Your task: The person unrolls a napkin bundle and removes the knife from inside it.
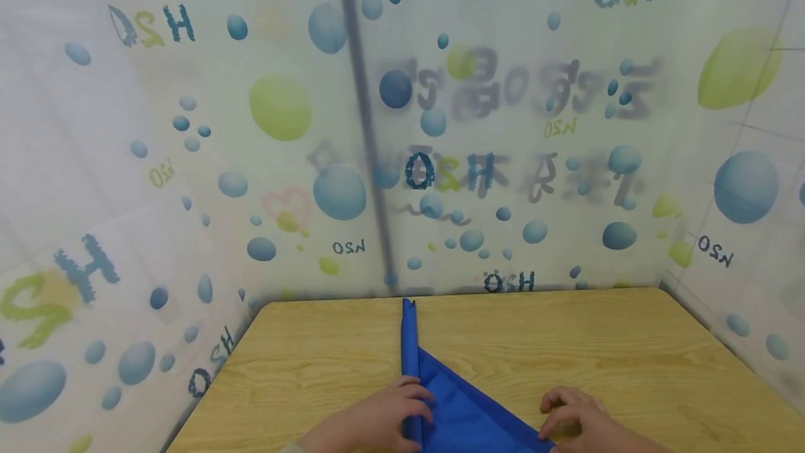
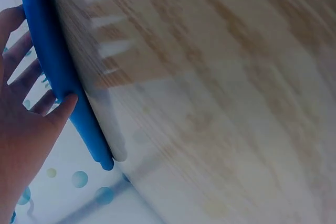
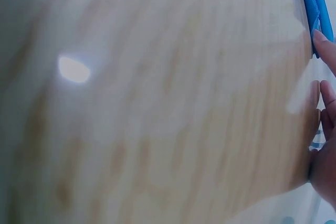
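Observation:
A blue cloth (image 1: 472, 407) lies on the table, its left edge gathered into a narrow roll (image 1: 409, 341) that runs away from me. Across this roll rests my left hand (image 1: 383, 414), fingers bent loosely over it; the left wrist view has the spread fingers (image 2: 64, 109) touching along its side. At the cloth's right corner is my right hand (image 1: 581, 421). One digit (image 3: 321, 38) touches the tip of the cloth in the right wrist view, while the other fingers are bent near the tabletop. The cloth's near part falls below the head view.
The wooden table (image 1: 302, 341) reaches back to a hanging curtain (image 1: 516, 124) printed with blue and green drops and letters. Curtain also borders the left and right sides. A dark vertical pole shadow (image 1: 365, 110) shows through the back curtain.

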A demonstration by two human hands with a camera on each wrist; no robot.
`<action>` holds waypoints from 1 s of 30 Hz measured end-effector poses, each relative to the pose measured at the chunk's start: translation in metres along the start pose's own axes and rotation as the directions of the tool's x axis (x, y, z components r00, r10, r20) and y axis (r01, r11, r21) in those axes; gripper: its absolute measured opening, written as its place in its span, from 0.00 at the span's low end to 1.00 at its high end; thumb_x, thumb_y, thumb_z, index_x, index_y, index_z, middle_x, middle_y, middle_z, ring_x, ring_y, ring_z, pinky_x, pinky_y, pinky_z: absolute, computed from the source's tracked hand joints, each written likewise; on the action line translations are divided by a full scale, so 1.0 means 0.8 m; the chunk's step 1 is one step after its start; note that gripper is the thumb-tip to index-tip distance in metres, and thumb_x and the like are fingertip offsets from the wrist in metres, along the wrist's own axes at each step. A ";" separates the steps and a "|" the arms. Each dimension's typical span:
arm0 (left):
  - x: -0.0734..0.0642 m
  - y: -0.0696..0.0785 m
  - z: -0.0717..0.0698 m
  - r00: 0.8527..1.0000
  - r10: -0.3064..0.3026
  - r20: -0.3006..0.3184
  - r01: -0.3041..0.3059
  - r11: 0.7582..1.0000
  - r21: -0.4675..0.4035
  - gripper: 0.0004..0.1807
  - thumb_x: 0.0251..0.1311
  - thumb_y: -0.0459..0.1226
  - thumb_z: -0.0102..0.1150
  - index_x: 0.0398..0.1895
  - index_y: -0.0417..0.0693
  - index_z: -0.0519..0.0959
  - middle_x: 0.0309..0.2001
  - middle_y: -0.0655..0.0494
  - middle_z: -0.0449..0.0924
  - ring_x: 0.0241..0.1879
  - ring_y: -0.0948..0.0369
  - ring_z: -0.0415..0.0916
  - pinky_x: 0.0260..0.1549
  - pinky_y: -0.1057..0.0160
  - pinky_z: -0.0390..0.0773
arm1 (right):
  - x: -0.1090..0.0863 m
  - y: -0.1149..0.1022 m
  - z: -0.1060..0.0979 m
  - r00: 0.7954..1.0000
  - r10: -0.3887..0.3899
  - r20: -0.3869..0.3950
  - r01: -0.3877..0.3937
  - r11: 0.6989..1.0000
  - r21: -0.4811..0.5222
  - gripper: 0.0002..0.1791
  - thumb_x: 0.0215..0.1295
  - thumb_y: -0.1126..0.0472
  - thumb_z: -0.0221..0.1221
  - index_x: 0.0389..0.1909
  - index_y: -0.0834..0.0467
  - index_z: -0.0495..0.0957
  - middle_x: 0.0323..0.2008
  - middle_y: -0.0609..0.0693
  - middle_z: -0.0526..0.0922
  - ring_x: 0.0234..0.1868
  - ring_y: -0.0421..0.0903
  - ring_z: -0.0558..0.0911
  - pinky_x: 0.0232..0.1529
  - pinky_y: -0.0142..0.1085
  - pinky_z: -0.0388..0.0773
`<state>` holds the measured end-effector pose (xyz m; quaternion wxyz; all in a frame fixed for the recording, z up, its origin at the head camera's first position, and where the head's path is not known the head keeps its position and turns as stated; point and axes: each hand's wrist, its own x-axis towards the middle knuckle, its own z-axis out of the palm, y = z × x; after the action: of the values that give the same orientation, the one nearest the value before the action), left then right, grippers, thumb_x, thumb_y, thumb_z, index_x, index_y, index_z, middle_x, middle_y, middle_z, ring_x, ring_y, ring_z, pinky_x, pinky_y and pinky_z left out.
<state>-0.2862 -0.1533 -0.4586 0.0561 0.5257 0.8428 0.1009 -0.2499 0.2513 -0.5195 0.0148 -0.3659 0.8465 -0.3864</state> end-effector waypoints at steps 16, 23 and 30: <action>-0.010 -0.012 -0.004 0.994 0.109 -0.012 -0.109 0.994 -0.009 0.09 0.58 0.43 0.67 0.42 0.56 0.85 0.50 0.64 0.79 0.60 0.57 0.68 0.60 0.58 0.66 | 0.003 0.004 0.002 1.000 0.019 0.012 -0.019 1.000 0.003 0.09 0.58 0.54 0.68 0.40 0.42 0.86 0.50 0.40 0.73 0.52 0.34 0.66 0.42 0.44 0.58; -0.014 -0.014 -0.003 0.998 0.058 -0.010 -0.058 0.998 -0.032 0.11 0.59 0.48 0.67 0.41 0.57 0.85 0.50 0.65 0.78 0.62 0.55 0.67 0.60 0.58 0.67 | 0.002 0.003 -0.001 0.998 0.057 0.025 -0.057 0.998 0.002 0.08 0.58 0.52 0.68 0.39 0.42 0.86 0.50 0.39 0.73 0.52 0.34 0.66 0.42 0.46 0.58; -0.016 -0.012 -0.003 0.988 0.087 -0.130 -0.089 0.996 -0.012 0.11 0.54 0.50 0.70 0.31 0.55 0.84 0.39 0.68 0.76 0.48 0.67 0.71 0.51 0.69 0.70 | 0.000 0.006 0.000 0.999 0.041 0.018 -0.041 0.999 0.010 0.09 0.58 0.56 0.68 0.39 0.42 0.86 0.50 0.40 0.73 0.52 0.33 0.65 0.42 0.46 0.57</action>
<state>-0.2892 -0.1691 -0.4586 0.0014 0.5542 0.8198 0.1444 -0.2529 0.2532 -0.5227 0.0324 -0.3517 0.8517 -0.3870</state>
